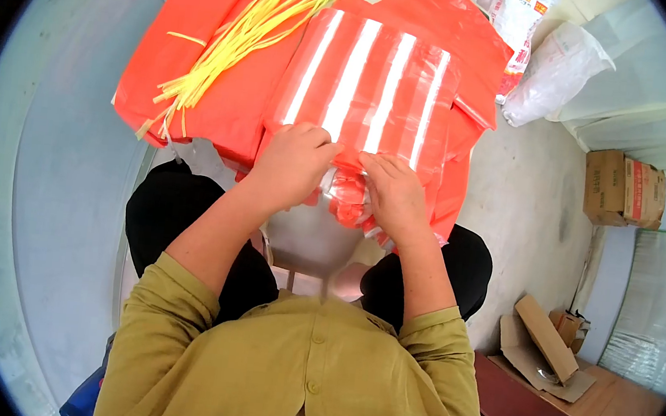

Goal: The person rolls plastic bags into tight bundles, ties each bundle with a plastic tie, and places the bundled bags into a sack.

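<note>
A stack of red plastic sheets with white stripes (365, 83) lies in front of me, its near edge bunched and hanging over the table's edge. On the left part of that edge rests my left hand (296, 160), fingers bent against the plastic. My right hand (395, 190) presses on the edge a little to the right, its fingers close together on the red material. Crumpled red and white plastic (346, 197) shows between and below the two hands. Yellow strips (245, 39) lie in a loose bundle on a plain red pile (198, 26) at the left.
Plastic bags (558, 73) lie at the upper right. A cardboard box (623, 188) stands by the right wall. Flattened cardboard (544, 349) sits on a brown surface (619, 404) at the lower right. My knees are under the near edge of the pile.
</note>
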Demonstrator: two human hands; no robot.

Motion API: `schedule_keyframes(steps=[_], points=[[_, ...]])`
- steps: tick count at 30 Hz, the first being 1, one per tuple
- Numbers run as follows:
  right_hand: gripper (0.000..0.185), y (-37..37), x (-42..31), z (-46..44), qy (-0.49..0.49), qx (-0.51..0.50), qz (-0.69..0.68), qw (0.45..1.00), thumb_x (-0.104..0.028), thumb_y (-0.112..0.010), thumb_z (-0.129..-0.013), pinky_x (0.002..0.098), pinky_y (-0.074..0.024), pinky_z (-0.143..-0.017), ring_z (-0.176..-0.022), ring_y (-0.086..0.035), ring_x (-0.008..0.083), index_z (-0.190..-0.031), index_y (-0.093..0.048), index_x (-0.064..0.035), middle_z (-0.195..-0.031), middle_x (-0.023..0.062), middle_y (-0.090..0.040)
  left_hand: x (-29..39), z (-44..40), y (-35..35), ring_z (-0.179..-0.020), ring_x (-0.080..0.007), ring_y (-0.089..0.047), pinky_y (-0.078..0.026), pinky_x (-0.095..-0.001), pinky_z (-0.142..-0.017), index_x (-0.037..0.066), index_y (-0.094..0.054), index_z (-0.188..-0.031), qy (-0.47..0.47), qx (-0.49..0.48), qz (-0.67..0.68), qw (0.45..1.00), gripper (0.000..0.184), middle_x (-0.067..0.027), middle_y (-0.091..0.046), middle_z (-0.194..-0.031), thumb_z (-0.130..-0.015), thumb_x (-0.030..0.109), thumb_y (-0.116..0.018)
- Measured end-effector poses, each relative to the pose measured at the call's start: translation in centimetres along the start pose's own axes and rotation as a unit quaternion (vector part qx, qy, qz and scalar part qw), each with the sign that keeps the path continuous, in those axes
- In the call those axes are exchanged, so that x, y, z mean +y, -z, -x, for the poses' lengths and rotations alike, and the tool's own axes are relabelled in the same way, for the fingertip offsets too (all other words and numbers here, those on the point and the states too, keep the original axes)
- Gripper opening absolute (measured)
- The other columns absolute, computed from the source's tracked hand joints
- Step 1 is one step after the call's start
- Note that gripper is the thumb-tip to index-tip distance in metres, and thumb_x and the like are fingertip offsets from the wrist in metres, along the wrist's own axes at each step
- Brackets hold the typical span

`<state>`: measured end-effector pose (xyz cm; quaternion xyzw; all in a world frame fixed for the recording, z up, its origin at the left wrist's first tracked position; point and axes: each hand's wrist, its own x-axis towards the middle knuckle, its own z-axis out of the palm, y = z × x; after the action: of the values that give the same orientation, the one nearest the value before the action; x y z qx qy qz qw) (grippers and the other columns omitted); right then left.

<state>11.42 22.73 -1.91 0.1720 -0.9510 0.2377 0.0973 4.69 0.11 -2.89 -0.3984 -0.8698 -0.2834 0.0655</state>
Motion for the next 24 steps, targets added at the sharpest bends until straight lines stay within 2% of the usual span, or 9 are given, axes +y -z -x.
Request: schedule_keyframes(steps=[4,6,10,12,15,18,19,22,24], points=[[0.032,1.5,-0.6,-0.3,-0.054,-0.003,-0.009,0.998,-0.002,-0.066,-0.091,0.0456,-0.0562,-0.089,-0.102,-0.068,0.0365,-0.122,-0.070,-0.0051,-0.110,0.0165,-0.073,-0.7,0.1,1.0,-0.100,-0.0326,-0.065,-0.053,-0.0444,-0.087,0.003,-0.072,-0.105,0.000,0.035,-0.012,0.999,0.024,-0.0113,-0.069,-0.100,-0.081,0.003,-0.069],[0.026,2.8,-0.7,-0.6,-0.098,-0.075,-0.004,0.992,-0.008,-0.064,-0.095,0.0456,-0.0557,-0.085,-0.097,-0.068,0.0385,-0.120,-0.070,-0.0050,-0.103,0.0185,-0.073,-1.4,0.1,1.7,-0.092,-0.0319,-0.066,-0.052,-0.0451,-0.082,0.003,-0.071,-0.100,-0.012,0.056,-0.012,0.998,0.017,-0.0117,-0.068,-0.089,-0.084,0.009,-0.070],[0.022,5.6,-0.2,-1.1,-0.140,-0.165,-0.076,0.973,-0.018,-0.061,-0.103,0.0434,-0.0536,-0.079,-0.089,-0.067,0.0407,-0.114,-0.069,-0.0017,-0.091,0.0218,-0.070,-0.1,1.0,4.7,-0.080,-0.0352,-0.067,-0.052,-0.0460,-0.072,0.003,-0.069,-0.102,0.200,-0.072,0.123,0.969,0.020,-0.0166,-0.066,-0.080,-0.089,0.018,-0.073],[0.023,6.4,0.4,-2.2,-0.161,-0.201,-0.099,0.961,-0.020,-0.060,-0.104,0.0413,-0.0523,-0.076,-0.082,-0.065,0.0358,-0.110,-0.068,0.0002,-0.087,0.0200,-0.068,0.0,1.1,5.5,-0.078,-0.0364,-0.067,-0.051,-0.0464,-0.069,0.002,-0.068,-0.103,0.295,-0.100,0.176,0.934,0.024,-0.0185,-0.066,-0.080,-0.091,0.022,-0.074],[0.026,5.5,3.0,-3.5,-0.179,-0.207,-0.141,0.951,-0.023,-0.061,-0.105,0.0388,-0.0506,-0.074,-0.076,-0.060,0.0259,-0.105,-0.068,0.0023,-0.080,0.0152,-0.064,-0.3,0.6,5.7,-0.081,-0.0366,-0.068,-0.051,-0.0459,-0.071,0.002,-0.067,-0.103,0.309,-0.121,0.135,0.934,0.026,-0.0183,-0.068,-0.084,-0.091,0.024,-0.073],[0.029,3.9,5.2,-4.6,-0.214,-0.205,-0.156,0.942,-0.026,-0.063,-0.104,0.0357,-0.0493,-0.072,-0.076,-0.056,0.0165,-0.103,-0.069,0.0033,-0.076,0.0080,-0.061,-1.3,1.1,4.1,-0.085,-0.0368,-0.069,-0.052,-0.0450,-0.073,0.002,-0.067,-0.106,0.292,-0.017,0.139,0.946,0.027,-0.0188,-0.069,-0.086,-0.092,0.024,-0.073],[0.030,3.5,5.8,-4.8,-0.229,-0.207,-0.156,0.938,-0.026,-0.064,-0.104,0.0345,-0.0489,-0.072,-0.076,-0.055,0.0137,-0.102,-0.069,0.0035,-0.075,0.0054,-0.060,-1.5,1.1,3.8,-0.085,-0.0377,-0.069,-0.052,-0.0455,-0.074,0.002,-0.067,-0.106,0.298,-0.024,0.130,0.945,0.027,-0.0192,-0.069,-0.087,-0.093,0.025,-0.073],[0.026,2.4,7.3,-4.7,-0.273,-0.185,-0.206,0.921,-0.023,-0.067,-0.102,0.0305,-0.0486,-0.073,-0.080,-0.055,0.0106,-0.110,-0.071,0.0014,-0.082,0.0006,-0.062,-2.1,0.5,3.2,-0.087,-0.0398,-0.069,-0.052,-0.0466,-0.075,0.002,-0.067,-0.107,0.319,-0.044,0.104,0.941,0.027,-0.0201,-0.070,-0.090,-0.094,0.026,-0.071],[0.027,2.2,7.7,-3.7,-0.268,-0.126,-0.229,0.927,-0.020,-0.069,-0.101,0.0288,-0.0485,-0.074,-0.081,-0.055,0.0094,-0.120,-0.069,-0.0005,-0.088,-0.0001,-0.062,-2.2,0.3,2.9,-0.088,-0.0404,-0.069,-0.052,-0.0470,-0.075,0.002,-0.067,-0.108,0.332,-0.056,0.085,0.938,0.027,-0.0205,-0.070,-0.091,-0.095,0.026,-0.070]])
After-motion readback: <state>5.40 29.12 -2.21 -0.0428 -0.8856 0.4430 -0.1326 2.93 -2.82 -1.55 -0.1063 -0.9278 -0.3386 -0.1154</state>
